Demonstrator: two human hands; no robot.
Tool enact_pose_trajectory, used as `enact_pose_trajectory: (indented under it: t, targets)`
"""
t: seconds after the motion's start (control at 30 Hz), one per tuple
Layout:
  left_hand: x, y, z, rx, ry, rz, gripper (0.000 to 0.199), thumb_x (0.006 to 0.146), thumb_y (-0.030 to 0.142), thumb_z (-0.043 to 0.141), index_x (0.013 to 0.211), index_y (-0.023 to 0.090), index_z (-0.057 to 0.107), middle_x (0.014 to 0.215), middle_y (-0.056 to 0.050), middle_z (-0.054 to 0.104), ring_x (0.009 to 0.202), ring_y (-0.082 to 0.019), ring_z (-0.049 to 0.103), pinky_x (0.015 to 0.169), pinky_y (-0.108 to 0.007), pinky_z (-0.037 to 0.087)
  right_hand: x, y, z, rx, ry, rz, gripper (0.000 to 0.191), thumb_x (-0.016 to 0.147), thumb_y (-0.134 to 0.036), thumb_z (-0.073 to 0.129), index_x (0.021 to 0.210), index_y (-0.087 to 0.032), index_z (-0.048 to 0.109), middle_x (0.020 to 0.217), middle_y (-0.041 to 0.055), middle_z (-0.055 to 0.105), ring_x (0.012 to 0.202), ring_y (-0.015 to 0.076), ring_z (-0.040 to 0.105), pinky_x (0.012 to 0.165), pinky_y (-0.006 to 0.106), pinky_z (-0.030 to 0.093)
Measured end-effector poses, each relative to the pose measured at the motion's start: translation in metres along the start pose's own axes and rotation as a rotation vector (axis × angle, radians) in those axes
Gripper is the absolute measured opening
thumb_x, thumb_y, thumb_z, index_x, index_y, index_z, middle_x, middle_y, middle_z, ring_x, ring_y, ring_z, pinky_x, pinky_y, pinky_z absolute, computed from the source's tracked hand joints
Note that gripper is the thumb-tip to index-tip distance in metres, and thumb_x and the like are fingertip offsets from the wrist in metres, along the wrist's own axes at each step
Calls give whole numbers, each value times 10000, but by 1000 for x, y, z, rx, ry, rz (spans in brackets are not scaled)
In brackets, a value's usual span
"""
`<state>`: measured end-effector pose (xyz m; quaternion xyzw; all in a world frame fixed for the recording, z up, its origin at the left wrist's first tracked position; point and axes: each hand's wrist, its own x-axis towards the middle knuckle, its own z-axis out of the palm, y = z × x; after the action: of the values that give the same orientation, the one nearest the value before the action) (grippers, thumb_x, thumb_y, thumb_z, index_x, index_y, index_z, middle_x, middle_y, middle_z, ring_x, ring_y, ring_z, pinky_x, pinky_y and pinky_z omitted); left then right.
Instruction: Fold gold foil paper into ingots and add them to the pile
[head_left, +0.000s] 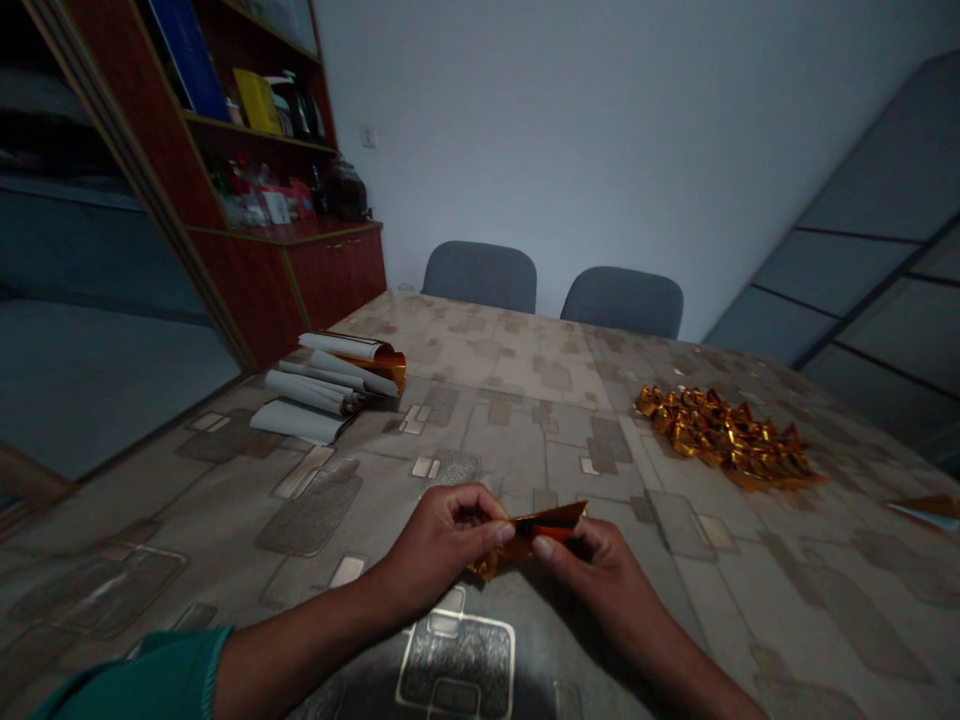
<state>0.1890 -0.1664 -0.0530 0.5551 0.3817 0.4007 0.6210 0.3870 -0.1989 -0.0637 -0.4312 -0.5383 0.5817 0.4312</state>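
Observation:
A small folded piece of gold foil paper (551,519) is held between both hands above the patterned table, low in the centre of the head view. My left hand (457,535) pinches its left end between thumb and fingers. On the right side, my right hand (589,560) grips the other end, thumb on the near face and fingers behind. One corner of the foil points up to the right, and a crumpled gold part hangs below my left thumb.
Rolled grey-backed gold sheets (307,390) lie at the left of the patterned table (517,420). A cluster of folded gold pieces (727,435) sits at the right, with another folded piece (930,508) at the right edge. Two grey chairs (480,275) stand behind the table.

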Motion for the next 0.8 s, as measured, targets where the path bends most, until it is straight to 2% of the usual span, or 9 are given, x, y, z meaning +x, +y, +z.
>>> enact_pose_trajectory:
  t: [0.07,0.13,0.2,0.27,0.33,0.43,0.53,0.67,0.8]
  targets:
    - [3,3,-4,16,-36,-9,256,718,362,779,699,132,669,643,1,619,582,-115,542,545,-216,409,-2,-1,-5,1,23,32,354,863,-520,710,791,-176,747,703,23,656,665,162,577,669,305,473]
    - [5,6,-7,31,-72,-28,237,713,348,772,702,134,671,630,9,612,580,-111,535,552,-212,393,-4,-7,-12,-2,-4,59,369,872,-535,694,803,-175,736,700,18,626,663,154,560,653,294,456]
    - [4,9,-8,67,-121,-43,201,721,325,750,706,139,676,613,19,601,575,-110,524,556,-213,379,-5,-17,-17,-26,-101,58,359,850,-523,722,1009,-201,737,858,40,654,779,177,594,699,300,458]
    - [2,10,-7,135,-180,-35,158,732,295,723,710,142,691,618,16,607,583,-117,527,569,-219,381,-6,-27,-18,-3,-150,44,475,805,-513,762,1188,-246,680,974,47,660,825,188,606,702,302,462]
    - [-1,11,-4,235,-207,9,124,740,260,701,706,142,711,642,7,620,606,-126,537,580,-224,382,-6,-32,-15,-75,-168,34,372,831,-489,725,1089,-222,710,879,38,657,767,182,600,674,305,455]
    - [-6,11,2,395,-186,89,87,750,197,692,702,141,739,656,7,625,624,-124,540,593,-221,369,-5,-30,-6,-397,-92,-78,146,837,-325,692,794,-189,721,715,23,635,686,171,578,633,298,424]
    - [-10,10,4,462,-168,115,85,759,164,691,697,138,744,648,13,623,625,-118,545,605,-217,365,-3,-25,0,-605,-37,-192,110,809,-203,661,705,-195,698,687,19,653,673,168,591,626,292,415]
    - [-9,10,2,420,-189,80,73,745,160,683,704,133,738,663,11,624,639,-120,544,596,-211,367,-2,-25,-2,-670,-74,-230,147,826,-174,625,702,-199,700,685,17,674,686,166,606,650,293,417]
    - [-4,12,-4,314,-209,13,91,731,202,676,682,131,705,619,23,590,591,-112,506,564,-209,360,-2,-30,-8,-573,-69,-134,186,854,-230,601,687,-187,672,675,26,666,660,163,594,623,285,415]
